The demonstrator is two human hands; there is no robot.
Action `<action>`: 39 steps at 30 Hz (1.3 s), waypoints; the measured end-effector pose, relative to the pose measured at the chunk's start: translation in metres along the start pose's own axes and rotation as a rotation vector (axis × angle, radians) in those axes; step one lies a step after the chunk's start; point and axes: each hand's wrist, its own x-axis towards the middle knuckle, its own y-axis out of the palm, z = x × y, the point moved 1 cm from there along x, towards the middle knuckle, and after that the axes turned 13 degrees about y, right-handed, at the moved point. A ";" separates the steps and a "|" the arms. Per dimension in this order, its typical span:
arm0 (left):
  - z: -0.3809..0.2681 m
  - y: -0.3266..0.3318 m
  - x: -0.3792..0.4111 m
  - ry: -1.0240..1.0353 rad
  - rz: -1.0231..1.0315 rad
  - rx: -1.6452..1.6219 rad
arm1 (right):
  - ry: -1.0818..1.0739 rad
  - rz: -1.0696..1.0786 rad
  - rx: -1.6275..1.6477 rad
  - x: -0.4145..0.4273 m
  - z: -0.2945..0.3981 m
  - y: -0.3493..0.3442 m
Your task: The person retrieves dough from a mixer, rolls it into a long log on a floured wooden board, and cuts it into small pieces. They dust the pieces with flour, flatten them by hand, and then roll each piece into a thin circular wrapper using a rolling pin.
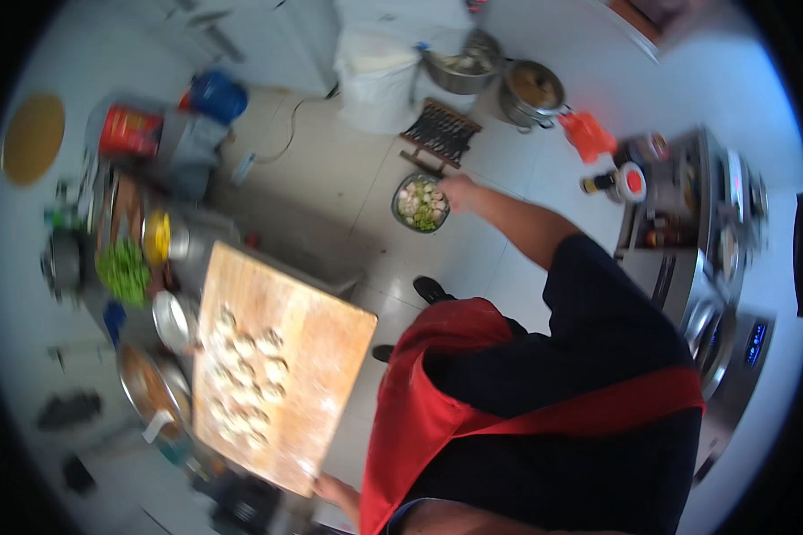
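My right hand (458, 192) reaches out at the upper centre, gripping the rim of a small dark bowl (421, 204) with pale chunks and green pieces in it. At the lower left, my left hand (334, 491) holds the near lower corner of a wooden board (321, 354); part of this hand is hidden under it. Several pale filled dumplings (243, 372) lie on the floury board. The board is tilted in view, beside the counter. A red apron (401, 428) covers my front. A small skin-coloured patch shows at the board's far edge; I cannot tell what it is.
Beyond the bowl stand a low wooden stool (441, 130), a steel pot (530, 93) and a white bin (378, 80). Leafy greens (124, 271), a yellow-topped container (157, 236) and a metal basin (130, 378) are on the left counter. Shelves with jars (666, 227) are at right.
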 end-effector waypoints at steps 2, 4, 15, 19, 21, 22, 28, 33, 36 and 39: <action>-0.005 -0.001 -0.006 0.015 0.045 -0.163 | 0.449 0.202 0.926 -0.041 0.058 0.073; -0.039 0.027 -0.028 -0.039 -0.064 -0.255 | 0.459 0.368 0.889 -0.092 0.093 0.088; -0.123 0.039 0.033 0.009 -0.008 0.059 | 0.285 0.118 0.863 -0.173 0.186 0.089; -0.140 0.040 0.115 0.358 0.024 0.130 | 0.264 -0.069 0.955 -0.204 0.230 0.103; -0.154 0.048 0.151 0.505 0.101 0.184 | 0.194 -0.094 0.990 -0.227 0.266 0.119; -0.145 0.047 0.162 0.521 0.155 0.163 | 0.139 -0.071 0.997 -0.233 0.280 0.134; -0.129 0.049 0.182 0.408 0.291 -0.010 | 0.160 0.024 0.951 -0.266 0.397 0.176; -0.127 0.039 0.175 0.465 0.324 -0.033 | -0.025 0.140 0.832 -0.228 0.493 0.165; -0.141 0.027 0.173 0.437 0.268 0.003 | -0.202 0.138 0.688 -0.175 0.587 0.145; -0.155 0.010 0.171 0.417 0.213 0.025 | -0.155 0.153 0.674 -0.084 0.686 0.151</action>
